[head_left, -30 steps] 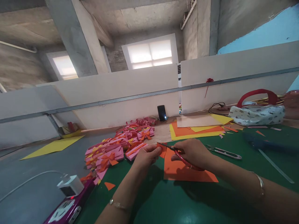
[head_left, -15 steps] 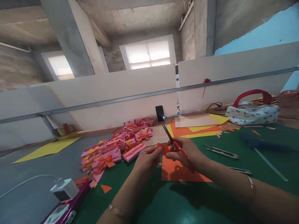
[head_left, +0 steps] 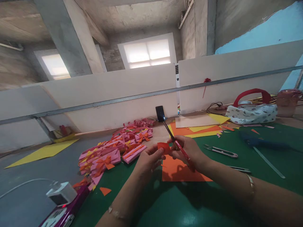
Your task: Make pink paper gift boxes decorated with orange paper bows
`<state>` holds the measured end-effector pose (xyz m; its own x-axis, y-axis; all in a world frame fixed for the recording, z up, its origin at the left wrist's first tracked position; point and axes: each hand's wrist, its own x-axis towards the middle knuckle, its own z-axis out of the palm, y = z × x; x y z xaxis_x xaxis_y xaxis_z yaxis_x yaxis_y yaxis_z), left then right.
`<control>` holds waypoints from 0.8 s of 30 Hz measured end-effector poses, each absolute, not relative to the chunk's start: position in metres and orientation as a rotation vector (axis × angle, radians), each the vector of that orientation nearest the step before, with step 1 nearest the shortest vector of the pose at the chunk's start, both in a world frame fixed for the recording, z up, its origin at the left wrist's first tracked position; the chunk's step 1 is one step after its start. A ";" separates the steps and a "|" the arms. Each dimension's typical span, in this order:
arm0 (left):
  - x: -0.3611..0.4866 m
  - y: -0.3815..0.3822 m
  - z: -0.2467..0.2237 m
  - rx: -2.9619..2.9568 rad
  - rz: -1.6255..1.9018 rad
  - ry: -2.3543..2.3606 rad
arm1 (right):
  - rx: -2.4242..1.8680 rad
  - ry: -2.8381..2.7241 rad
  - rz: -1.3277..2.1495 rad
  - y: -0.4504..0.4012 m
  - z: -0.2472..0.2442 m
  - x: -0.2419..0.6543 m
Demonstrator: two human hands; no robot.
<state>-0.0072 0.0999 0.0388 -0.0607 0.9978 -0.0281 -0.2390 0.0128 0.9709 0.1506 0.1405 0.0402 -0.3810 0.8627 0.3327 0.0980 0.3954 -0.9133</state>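
A small orange paper piece (head_left: pixel 163 147) is pinched in my left hand (head_left: pixel 149 161). My right hand (head_left: pixel 189 152) holds red-handled scissors (head_left: pixel 180 148), their dark blades pointing up and away, and its fingertips touch the right side of the small piece. Under my hands an orange sheet (head_left: pixel 182 171) lies on the green mat (head_left: pixel 170 201). Left of my left hand is a pile of folded pink paper strips with orange bows (head_left: pixel 113 157).
Thread snips (head_left: pixel 221 151) and a blurred dark blue tool (head_left: pixel 262 142) lie to the right. Behind are a phone (head_left: pixel 160 114), yellow and orange sheets, a patterned bag (head_left: pixel 252 113) and a pink jar (head_left: pixel 287 102). A purple power strip (head_left: pixel 71 209) with a white charger (head_left: pixel 62 193) is front left.
The small orange piece now lies flatter between both hands, with my right fingertips against it. The scissor blades have shifted slightly left. The whole view has shifted a little.
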 end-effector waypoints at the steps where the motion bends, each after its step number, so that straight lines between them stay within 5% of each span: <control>1: -0.007 0.099 0.040 1.028 1.362 1.083 | -0.847 -1.764 1.074 0.140 0.041 0.151; 13: -0.008 0.103 0.032 1.031 1.377 1.044 | -0.881 -1.844 1.038 0.138 0.044 0.151; 24: -0.017 0.106 0.038 0.682 1.515 0.921 | -0.933 -2.206 0.595 0.132 0.040 0.153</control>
